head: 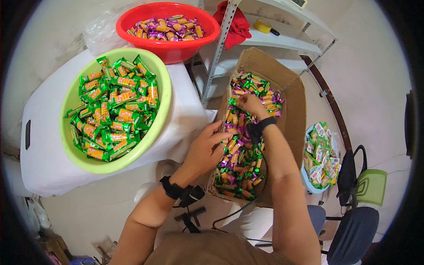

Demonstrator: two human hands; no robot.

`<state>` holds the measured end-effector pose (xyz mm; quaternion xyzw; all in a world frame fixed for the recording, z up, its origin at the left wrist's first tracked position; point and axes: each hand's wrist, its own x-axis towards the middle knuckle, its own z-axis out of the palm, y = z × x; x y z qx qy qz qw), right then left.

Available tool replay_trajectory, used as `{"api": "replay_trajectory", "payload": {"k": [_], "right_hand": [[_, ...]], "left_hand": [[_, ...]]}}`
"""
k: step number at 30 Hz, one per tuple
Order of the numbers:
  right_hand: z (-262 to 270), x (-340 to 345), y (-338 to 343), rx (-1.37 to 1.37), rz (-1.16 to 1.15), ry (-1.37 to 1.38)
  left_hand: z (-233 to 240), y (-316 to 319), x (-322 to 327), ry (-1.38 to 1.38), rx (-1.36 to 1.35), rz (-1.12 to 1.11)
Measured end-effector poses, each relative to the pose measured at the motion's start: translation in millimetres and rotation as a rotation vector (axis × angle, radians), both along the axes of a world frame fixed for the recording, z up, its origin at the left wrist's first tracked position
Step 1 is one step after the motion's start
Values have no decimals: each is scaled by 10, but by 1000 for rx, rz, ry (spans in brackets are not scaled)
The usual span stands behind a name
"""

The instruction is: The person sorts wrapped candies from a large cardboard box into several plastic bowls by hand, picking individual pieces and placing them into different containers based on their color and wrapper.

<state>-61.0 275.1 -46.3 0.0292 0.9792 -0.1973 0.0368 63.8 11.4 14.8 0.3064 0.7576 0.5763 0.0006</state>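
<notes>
A tall cardboard box [291, 96] stands open before me, with a mixed heap of small snack packets [237, 150] in green and purple wrappers inside. My right hand [251, 104] reaches into it, fingers bent down at the packets near the far part of the heap. Whether it grips one is hidden. At the box's left edge is my left hand [205, 149], its fingers spread and reaching over the rim with nothing visible in them. To the left, a pale green basin [165, 109] holds green-wrapped packets [114, 106]. Behind it, a red basin [169, 49] contains purple-wrapped ones [167, 28].
Both basins rest on a white-covered table [185, 96]. A metal shelf [271, 38] rises behind the box, bearing a red cloth [233, 25] and a yellow tape roll [262, 25]. Right of the box are a blue basin of bagged goods [309, 185] and an office chair [352, 233].
</notes>
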Motion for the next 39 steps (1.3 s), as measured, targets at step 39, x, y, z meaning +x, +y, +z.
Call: {"api": "replay_trajectory", "payload": {"k": [39], "right_hand": [[-589,69,124,34,-102,172]], "left_hand": [[-10,22,-1,10,-15,3]]}}
